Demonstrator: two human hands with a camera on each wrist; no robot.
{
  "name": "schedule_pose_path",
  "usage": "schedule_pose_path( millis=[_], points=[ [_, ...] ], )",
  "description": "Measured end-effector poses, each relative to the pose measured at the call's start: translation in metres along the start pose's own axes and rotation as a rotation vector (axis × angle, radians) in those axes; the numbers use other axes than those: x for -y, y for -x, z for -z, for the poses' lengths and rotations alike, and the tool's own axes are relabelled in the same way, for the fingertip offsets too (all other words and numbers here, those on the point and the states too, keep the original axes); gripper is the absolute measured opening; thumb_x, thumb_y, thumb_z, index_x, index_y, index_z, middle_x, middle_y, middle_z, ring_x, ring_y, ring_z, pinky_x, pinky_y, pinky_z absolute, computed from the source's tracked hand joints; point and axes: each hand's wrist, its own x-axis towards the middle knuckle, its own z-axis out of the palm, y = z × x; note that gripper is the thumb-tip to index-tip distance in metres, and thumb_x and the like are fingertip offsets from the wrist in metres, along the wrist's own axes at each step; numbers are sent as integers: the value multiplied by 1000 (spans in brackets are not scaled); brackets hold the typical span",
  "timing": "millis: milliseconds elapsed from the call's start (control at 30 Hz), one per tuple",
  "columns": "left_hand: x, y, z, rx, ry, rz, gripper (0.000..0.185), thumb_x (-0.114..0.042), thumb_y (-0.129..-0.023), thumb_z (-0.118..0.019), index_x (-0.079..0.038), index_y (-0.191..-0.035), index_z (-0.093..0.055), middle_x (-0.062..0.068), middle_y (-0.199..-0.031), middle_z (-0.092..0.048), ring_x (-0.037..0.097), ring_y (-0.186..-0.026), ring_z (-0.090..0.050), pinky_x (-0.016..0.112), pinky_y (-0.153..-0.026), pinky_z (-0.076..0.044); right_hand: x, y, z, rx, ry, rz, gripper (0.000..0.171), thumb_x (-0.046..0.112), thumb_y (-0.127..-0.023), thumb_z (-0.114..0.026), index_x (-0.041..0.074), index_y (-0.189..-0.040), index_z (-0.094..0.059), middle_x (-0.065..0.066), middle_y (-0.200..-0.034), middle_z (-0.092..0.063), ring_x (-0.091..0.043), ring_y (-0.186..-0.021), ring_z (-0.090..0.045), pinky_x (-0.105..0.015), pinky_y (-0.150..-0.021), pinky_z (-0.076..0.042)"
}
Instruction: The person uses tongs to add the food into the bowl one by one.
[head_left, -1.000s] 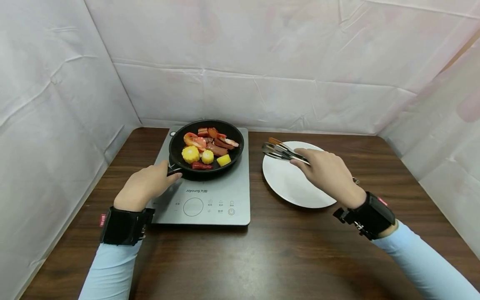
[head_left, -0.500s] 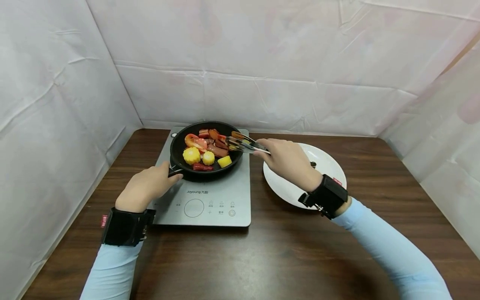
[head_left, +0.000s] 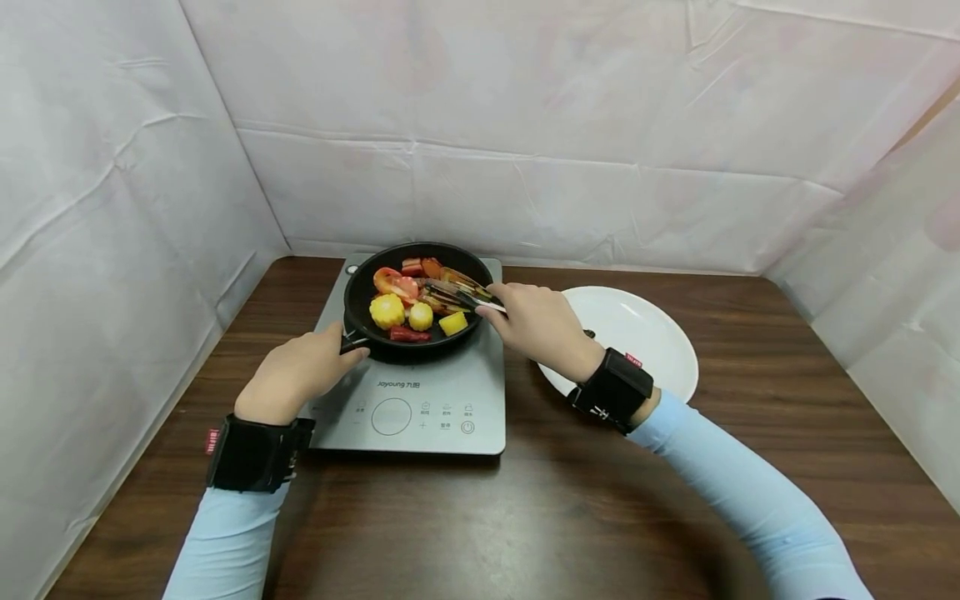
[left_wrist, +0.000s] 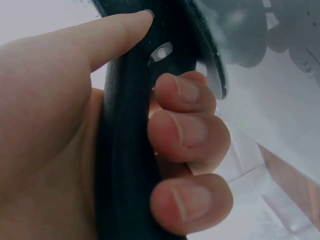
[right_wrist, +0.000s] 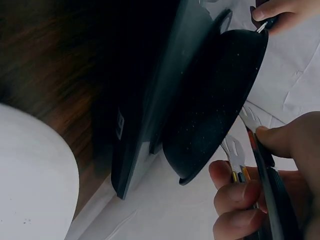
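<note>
A: Tongs (head_left: 457, 296) reached into the black frying pan (head_left: 414, 298), gripped by the right hand (head_left: 534, 321), whose fingers (right_wrist: 235, 197) curled round their arms; the tips sat among the food at the pan's right side.

B: And where was the pan?

A: On the grey induction cooker (head_left: 420, 379), toward its far edge. The left hand (head_left: 296, 375) was clenched round the pan's handle (left_wrist: 125, 150) at the pan's near-left, with the thumb lying along the top.

B: What lay in the pan?

A: Two yellow corn pieces (head_left: 401, 313), a yellow chunk (head_left: 452, 322) at the near right, a red strip (head_left: 408, 335) at the near edge, tomato slices (head_left: 393, 283) at the left and brown sausage pieces (head_left: 435, 271) at the back. The tongs crossed over the sausage; I could not tell whether they pinched any piece.

B: Anything around the pan?

A: A white plate (head_left: 645, 329) lay on the dark wooden surface (head_left: 525, 517) to the pan's right, just beside the cooker, with the right wrist over its near-left edge. White sheeting (head_left: 525, 167) stood behind the pan and to both sides.
</note>
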Motion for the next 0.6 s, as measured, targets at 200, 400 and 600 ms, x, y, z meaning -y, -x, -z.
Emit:
schedule_pose_path(
  millis=[200, 400, 600],
  points=[
    [-1, 0, 3, 1, -17, 5, 71, -47, -107, -45, 11, -148, -35, 36, -131, -58, 35, -94, -64, 49, -74, -53, 3, -1, 1, 12, 7, -27, 47, 49, -105, -52, 11, -128, -66, -6, -111, -74, -25, -88, -72, -44, -69, -56],
    [0, 0, 2, 8, -6, 8, 67, -46, -107, -46, 11, -143, -39, 30, -118, -63, 31, -86, -62, 43, -68, -51, 2, 1, 0, 20, 7, -45, 50, 52, -104, -51, 10, -130, -64, -7, -109, -73, -25, -90, -71, -44, -69, -56],
    [-2, 0, 2, -7, -15, -12, 69, -47, -107, -46, 10, -145, -38, 35, -129, -60, 36, -95, -66, 49, -73, -53, -1, 6, -2, 39, -24, -88, 57, 54, -103, -52, 9, -138, -60, -10, -121, -72, -28, -98, -72, -45, -74, -57]
  ],
)
